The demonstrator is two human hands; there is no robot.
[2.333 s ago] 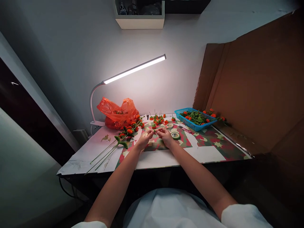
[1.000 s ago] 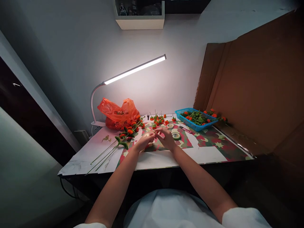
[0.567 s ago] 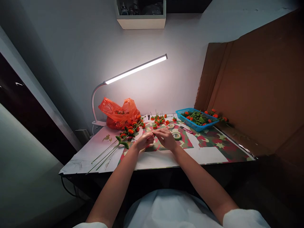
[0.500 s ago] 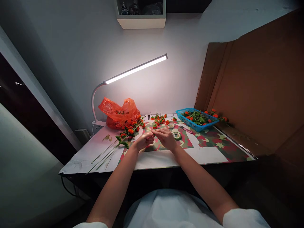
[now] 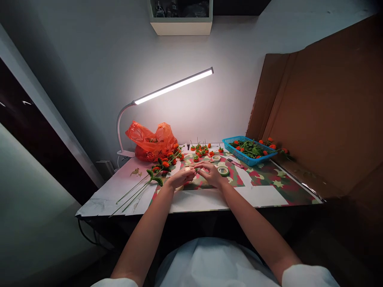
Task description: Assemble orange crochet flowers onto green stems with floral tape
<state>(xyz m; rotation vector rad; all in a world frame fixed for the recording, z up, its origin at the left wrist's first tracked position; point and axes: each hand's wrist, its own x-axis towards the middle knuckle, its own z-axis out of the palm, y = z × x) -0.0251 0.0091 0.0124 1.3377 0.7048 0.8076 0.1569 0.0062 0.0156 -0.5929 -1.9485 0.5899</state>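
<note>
My left hand (image 5: 180, 177) and my right hand (image 5: 210, 174) meet over the camouflage-patterned mat, fingertips pinched close together. A small green piece (image 5: 196, 170) shows between them; its kind is too small to make out. Just beyond my fingers runs a thin pale stick (image 5: 191, 165), and I cannot tell whether it is held or lying. Right of my right hand lies a roll of green tape (image 5: 223, 171), with a paler roll (image 5: 216, 158) behind it. Orange flowers on long green stems (image 5: 140, 189) lie left of my left hand.
Short-stemmed orange flower heads (image 5: 201, 150) stand at the back. An orange plastic bag (image 5: 152, 145) sits by the lit lamp (image 5: 173, 85). A blue basket (image 5: 254, 160) of green stems and flowers is back right, near a pink cutter (image 5: 235, 163) and a tall cardboard sheet (image 5: 317, 107).
My right fingers have flattened and spread slightly over the left fingertips, and the small green piece now shows between them. The view has shifted a little.
</note>
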